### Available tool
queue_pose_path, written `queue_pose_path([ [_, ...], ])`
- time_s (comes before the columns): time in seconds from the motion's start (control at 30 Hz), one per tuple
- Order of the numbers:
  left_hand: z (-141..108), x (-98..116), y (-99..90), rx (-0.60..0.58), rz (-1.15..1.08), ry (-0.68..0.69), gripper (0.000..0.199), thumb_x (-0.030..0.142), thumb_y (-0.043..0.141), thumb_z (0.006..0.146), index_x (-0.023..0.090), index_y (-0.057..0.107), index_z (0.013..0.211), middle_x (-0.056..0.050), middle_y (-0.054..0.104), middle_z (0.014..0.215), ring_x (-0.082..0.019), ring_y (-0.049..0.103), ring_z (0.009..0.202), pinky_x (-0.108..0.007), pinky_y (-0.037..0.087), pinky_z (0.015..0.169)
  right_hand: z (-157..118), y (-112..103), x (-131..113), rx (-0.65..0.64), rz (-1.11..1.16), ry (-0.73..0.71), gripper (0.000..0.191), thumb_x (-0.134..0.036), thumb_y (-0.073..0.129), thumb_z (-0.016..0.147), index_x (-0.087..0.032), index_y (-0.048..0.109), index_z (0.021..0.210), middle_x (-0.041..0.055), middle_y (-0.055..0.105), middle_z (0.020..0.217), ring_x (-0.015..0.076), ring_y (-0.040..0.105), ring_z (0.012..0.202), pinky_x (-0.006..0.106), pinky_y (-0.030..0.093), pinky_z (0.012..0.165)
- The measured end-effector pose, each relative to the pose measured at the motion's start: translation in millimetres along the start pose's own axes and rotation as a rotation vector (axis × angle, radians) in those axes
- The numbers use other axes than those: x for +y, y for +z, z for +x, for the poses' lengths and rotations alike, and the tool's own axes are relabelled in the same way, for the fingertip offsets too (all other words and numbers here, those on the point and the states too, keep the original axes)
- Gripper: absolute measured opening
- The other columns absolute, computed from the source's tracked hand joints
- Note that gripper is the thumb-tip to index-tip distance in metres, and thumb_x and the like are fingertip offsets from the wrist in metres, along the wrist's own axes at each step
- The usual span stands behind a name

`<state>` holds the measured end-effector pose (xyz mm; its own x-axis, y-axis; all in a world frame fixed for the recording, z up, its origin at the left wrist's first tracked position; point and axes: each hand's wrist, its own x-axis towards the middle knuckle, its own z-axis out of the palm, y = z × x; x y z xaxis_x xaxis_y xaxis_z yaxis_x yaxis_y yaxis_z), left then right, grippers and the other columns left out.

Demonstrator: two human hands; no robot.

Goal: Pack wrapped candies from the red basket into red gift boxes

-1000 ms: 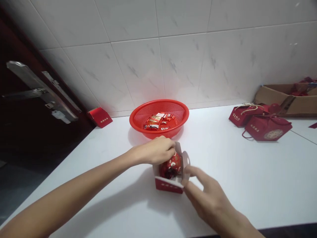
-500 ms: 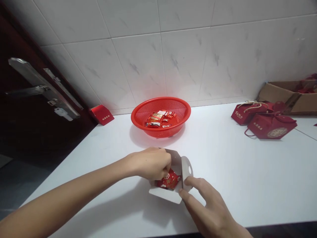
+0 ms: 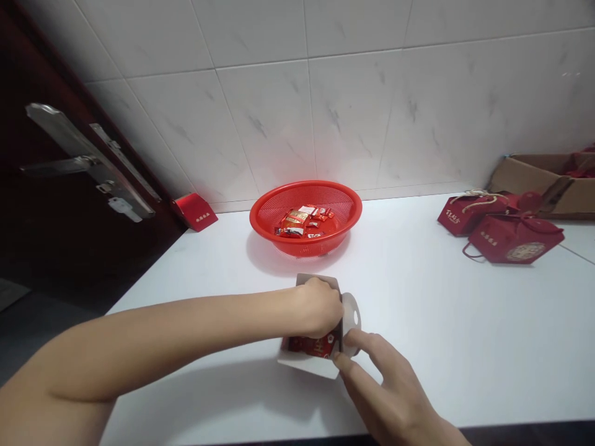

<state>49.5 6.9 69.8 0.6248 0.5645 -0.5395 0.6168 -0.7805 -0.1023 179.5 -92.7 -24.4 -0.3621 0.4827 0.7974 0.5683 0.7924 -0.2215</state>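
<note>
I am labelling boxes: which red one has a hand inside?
The open box in front of the red basket: the left hand is inside. No hand touches the others.

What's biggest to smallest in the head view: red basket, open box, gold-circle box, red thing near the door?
Red basket
Gold-circle box
Red thing near the door
Unsure: open box, nearer the camera and partly covered by the left hand.
</note>
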Motion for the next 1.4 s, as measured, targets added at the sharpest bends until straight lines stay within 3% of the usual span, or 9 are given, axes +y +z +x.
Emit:
queue_pose_path([
  [0.1,4.7,5.0,0.2,-0.142,0.108,0.003,0.008,0.008,0.074,0.073,0.013,0.075,0.079,-0.016,0.077,0.09,-0.03,0.072,0.079,-0.033,0.05,0.063,0.4,2.0,-0.2,0.029,-0.009,0.003,0.026,0.0,0.05,0.088,-0.013,0.065,0.105,0.0125,0.065,0.096,0.0169,0.061,0.076,0.026,0.053,0.062],
  [0.2,2.8,5.5,-0.4,-0.137,0.118,0.007,0.01,0.006,0.074,0.073,0.012,0.075,0.08,-0.016,0.077,0.086,-0.031,0.072,0.076,-0.034,0.051,0.061,1.2,3.1,-0.1,0.052,-0.017,-0.003,0.027,0.001,0.049,0.087,-0.012,0.065,0.104,0.0125,0.065,0.095,0.0162,0.059,0.075,0.025,0.051,0.061],
  [0.43,-3.5,-14.6,5.5,0.157,0.009,0.011,0.012,0.003,0.071,0.073,0.014,0.073,0.077,-0.014,0.075,0.085,-0.028,0.072,0.082,-0.032,0.054,0.069,-0.4,2.3,1.2,0.037,-0.056,0.017,0.024,0.002,0.05,0.086,-0.011,0.066,0.099,0.0146,0.064,0.098,0.0165,0.058,0.076,0.027,0.051,0.061],
  [0.57,-5.0,-23.7,7.3,0.185,-0.007,-0.006,0.013,0.002,0.066,0.075,0.015,0.072,0.075,-0.011,0.072,0.079,-0.024,0.07,0.073,-0.029,0.05,0.064,0.1,3.1,1.9,0.053,-0.082,0.018,0.023,0.002,0.051,0.086,-0.011,0.066,0.099,0.0146,0.064,0.098,0.0163,0.057,0.075,0.027,0.051,0.061],
  [0.7,-14.1,-25.6,2.5,0.149,-0.018,0.026,0.022,0.001,0.058,0.077,0.016,0.073,0.077,-0.008,0.074,0.083,-0.02,0.066,0.065,-0.029,0.045,0.057,-0.3,4.8,2.5,0.06,-0.095,0.019,0.023,0.001,0.051,0.088,-0.012,0.066,0.1,0.015,0.065,0.099,0.0171,0.058,0.077,0.027,0.053,0.062],
  [0.87,-22.6,-15.3,-3.3,0.013,0.022,0.04,0.018,0.001,0.066,0.066,0.018,0.068,0.059,-0.006,0.071,0.067,-0.022,0.066,0.061,-0.029,0.044,0.055,0.9,6.1,2.1,0.053,-0.089,0.017,0.026,0.004,0.051,0.086,-0.011,0.066,0.101,0.0161,0.065,0.098,0.0179,0.058,0.076,0.028,0.053,0.061],
  [1.03,-18.3,-6.0,-7.4,-0.12,0.108,0.008,0.014,0.006,0.071,0.069,0.018,0.075,0.075,-0.009,0.076,0.078,-0.027,0.071,0.074,-0.033,0.051,0.065,2.3,6.5,0.5,0.044,-0.102,0.029,0.026,0.003,0.051,0.086,-0.013,0.066,0.1,0.0149,0.065,0.097,0.0178,0.059,0.075,0.028,0.053,0.059],
  [1.3,-28.3,-38.6,-15.5,0.257,-0.093,0.166,0.025,0.006,0.059,0.085,0.017,0.072,0.103,-0.008,0.075,0.096,-0.025,0.069,0.086,-0.03,0.048,0.062,3.0,-6.6,27.3,0.035,-0.117,0.145,0.024,-0.001,0.051,0.089,-0.016,0.064,0.102,0.0151,0.063,0.106,0.0214,0.066,0.092,0.03,0.06,0.071],
  [1.4,-31.1,-54.3,-6.8,0.477,-0.255,0.222,0.031,0.009,0.058,0.089,0.021,0.069,0.116,-0.008,0.072,0.115,-0.025,0.067,0.105,-0.033,0.053,0.079,4.7,-11.2,43.1,0.03,-0.114,0.165,0.021,-0.005,0.054,0.091,-0.018,0.063,0.105,0.0166,0.064,0.115,0.0252,0.067,0.104,0.037,0.061,0.08],
])
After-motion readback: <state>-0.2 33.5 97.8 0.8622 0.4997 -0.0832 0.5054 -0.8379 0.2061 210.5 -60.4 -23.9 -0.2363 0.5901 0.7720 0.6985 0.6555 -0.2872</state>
